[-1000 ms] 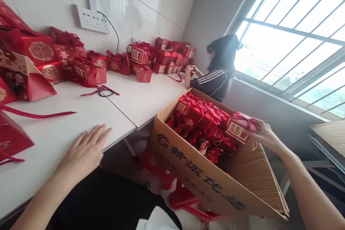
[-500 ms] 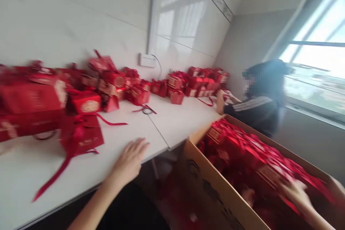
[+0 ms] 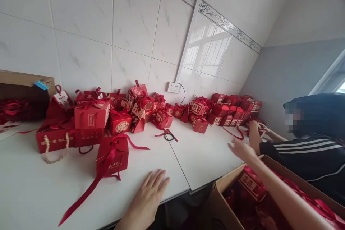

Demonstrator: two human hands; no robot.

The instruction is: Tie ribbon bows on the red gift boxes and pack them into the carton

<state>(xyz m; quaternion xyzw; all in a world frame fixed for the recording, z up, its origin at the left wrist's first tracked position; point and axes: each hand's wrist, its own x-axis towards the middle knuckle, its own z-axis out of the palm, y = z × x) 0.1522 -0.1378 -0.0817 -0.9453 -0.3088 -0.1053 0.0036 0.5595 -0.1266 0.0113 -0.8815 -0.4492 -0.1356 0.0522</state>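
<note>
Across a white, smooth-topped surface (image 3: 212, 165) along a tiled wall, small red card gift boxes (image 3: 231, 116) with ribbons and gold print stand in clusters, the farthest stacked near the corner. The left hand (image 3: 148, 199) lies palm down near the front edge, fingers slightly spread and holding nothing. The right hand (image 3: 242, 151) reaches out over a brown cardboard carton (image 3: 221, 196) packed with more red boxes; its fingers are extended, apparently empty, just beside a loose dark-red ribbon (image 3: 237, 138). Beyond it, a co-worker's navy sleeve with white stripes (image 3: 296, 146) leans in close. Reaching well here probably means keeping the forearm above the carton's bows, clear of that neighbouring arm, and taking any box by its card sides, not its ribbon.
</note>
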